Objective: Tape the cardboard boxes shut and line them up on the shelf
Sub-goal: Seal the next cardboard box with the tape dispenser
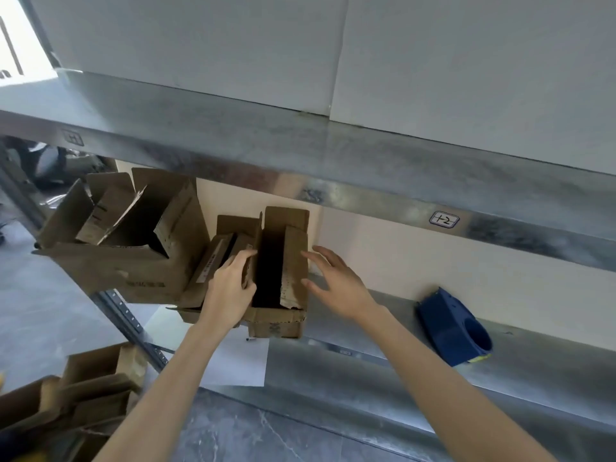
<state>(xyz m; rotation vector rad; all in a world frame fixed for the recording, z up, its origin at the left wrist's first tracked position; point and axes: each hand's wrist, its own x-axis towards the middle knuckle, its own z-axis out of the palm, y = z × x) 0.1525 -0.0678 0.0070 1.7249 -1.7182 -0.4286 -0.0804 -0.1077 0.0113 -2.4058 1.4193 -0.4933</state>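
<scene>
So the small open box sits at the front edge of the metal shelf, flaps up, nothing taped yet. Left hand is pinching the box's left flap between thumb and fingers. Right hand is loose with fingers spread, just beside the right flap; can't really tell if the fingertips touch the cardboard or not.

Squeezed right against it on the left is another narrow open box with a white label, and beyond that a bigger open box at the shelf's left end, flaps sticking out everywhere, so that side is pretty crowded. The blue tape dispenser lies further right on the same shelf, well apart from the hands. An upper shelf hangs over everything. More open cardboard boxes sit on the floor, lower left.
</scene>
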